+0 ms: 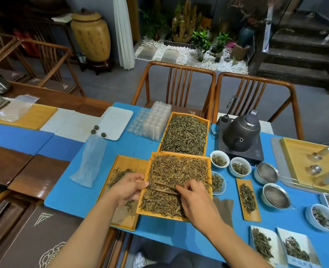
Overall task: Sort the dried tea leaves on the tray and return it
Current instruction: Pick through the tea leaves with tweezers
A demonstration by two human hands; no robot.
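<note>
Left hand (127,187) clamped on the left rim of the tray (209,171), thumb over the edge, fingers curled beneath. Right hand (193,198) down among the dried tea leaves (177,171), fingertips pinching at a flat brown strip (163,185) lying across the heap. Tray tilted, long axis running near to far, far end leaning slightly right, left edge overlapping a second tray (126,163) with a few scattered leaves. Far edge touching a third tray (185,135) full of greener leaves. Just right, small white cups (219,158) of tea crowding the rim; beyond those, strainers (266,173) and a kettle (241,132). Open blue tabletop (67,190) left of the trays, past a clear plastic bag (90,161). Near side bare blue mat to the table's edge.
</note>
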